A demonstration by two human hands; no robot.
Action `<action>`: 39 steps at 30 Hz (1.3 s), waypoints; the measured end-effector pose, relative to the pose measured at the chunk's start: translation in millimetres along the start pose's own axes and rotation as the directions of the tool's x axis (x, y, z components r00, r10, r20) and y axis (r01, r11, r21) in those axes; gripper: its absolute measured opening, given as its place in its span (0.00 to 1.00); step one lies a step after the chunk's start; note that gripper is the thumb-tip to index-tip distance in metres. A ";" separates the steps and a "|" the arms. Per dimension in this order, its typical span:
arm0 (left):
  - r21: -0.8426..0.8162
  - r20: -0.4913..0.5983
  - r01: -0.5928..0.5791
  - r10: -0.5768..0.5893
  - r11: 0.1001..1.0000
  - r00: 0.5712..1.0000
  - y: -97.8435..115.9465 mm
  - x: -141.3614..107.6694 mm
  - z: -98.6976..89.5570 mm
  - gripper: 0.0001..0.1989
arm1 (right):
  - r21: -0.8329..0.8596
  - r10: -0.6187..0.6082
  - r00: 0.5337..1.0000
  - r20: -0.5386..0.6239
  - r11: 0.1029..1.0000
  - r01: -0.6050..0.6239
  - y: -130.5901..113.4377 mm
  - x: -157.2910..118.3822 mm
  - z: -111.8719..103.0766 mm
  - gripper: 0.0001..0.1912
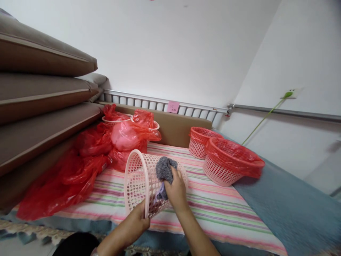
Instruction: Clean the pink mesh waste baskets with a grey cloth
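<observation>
Left hand [137, 221] grips the near rim of a sideways pink basket [152, 169]; right hand [176, 190] clasps a gray cloth [164, 170] against the basket's wall, right of the rim.

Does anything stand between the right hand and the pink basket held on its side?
Yes: the gray cloth in the right hand lies between it and the wall of the pink basket. Nothing visible separates the left hand from the rim.

Soft, even light — small glints on red bags [93, 142]; wide-angle stretch, blurry lower right
</observation>
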State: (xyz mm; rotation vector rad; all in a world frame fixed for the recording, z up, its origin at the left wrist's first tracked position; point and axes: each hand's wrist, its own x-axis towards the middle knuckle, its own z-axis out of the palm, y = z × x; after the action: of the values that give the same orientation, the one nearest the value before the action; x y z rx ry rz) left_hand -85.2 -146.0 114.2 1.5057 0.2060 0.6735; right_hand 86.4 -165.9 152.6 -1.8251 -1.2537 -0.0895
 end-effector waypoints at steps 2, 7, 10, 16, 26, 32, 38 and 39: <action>-0.063 0.042 0.009 -0.007 0.998 0.999 -5.7 -0.7 -0.7 0.42 | -0.089 0.116 0.992 -0.038 0.989 -0.119 22.1 14.4 -5.5 0.29; -0.101 0.083 0.043 -0.034 0.994 0.996 -18.1 -1.6 -1.2 0.45 | -0.166 0.350 0.934 -0.067 0.920 -0.356 68.6 36.0 -20.2 0.26; -0.116 0.110 0.067 -0.054 0.991 0.993 -17.6 -1.6 -1.3 0.45 | -0.137 0.389 0.919 -0.068 0.908 -0.395 88.3 42.1 -24.8 0.24; -0.076 0.107 0.124 -0.115 0.989 0.987 -8.1 -4.1 -1.1 0.44 | -0.057 0.497 0.866 -0.044 0.865 -0.499 117.4 50.6 -28.9 0.20; -0.109 -0.103 0.140 -0.151 0.984 0.983 33.9 16.3 5.7 0.34 | -0.122 0.344 0.939 -0.009 0.932 -0.342 57.0 25.8 -20.2 0.27; -0.116 -0.112 0.090 -0.104 0.989 0.988 32.0 15.6 9.9 0.32 | 0.043 0.040 0.997 0.062 0.998 -0.043 -23.6 -12.2 -4.6 0.32; -0.118 -0.185 0.122 -0.142 0.986 0.972 36.0 12.2 13.2 0.26 | 0.327 -0.116 0.989 0.091 0.942 0.080 -58.1 -33.6 0.8 0.29; -0.118 -0.183 0.120 -0.140 0.986 0.973 35.0 12.1 12.7 0.26 | 0.332 -0.123 0.989 0.081 0.939 0.089 -56.9 -34.2 2.2 0.29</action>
State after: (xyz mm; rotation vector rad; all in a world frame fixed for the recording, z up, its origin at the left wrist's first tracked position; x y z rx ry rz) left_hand -78.7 -153.0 152.2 1.3139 0.4063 0.7124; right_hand 24.7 -183.8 169.4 -1.4894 -1.3483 0.1465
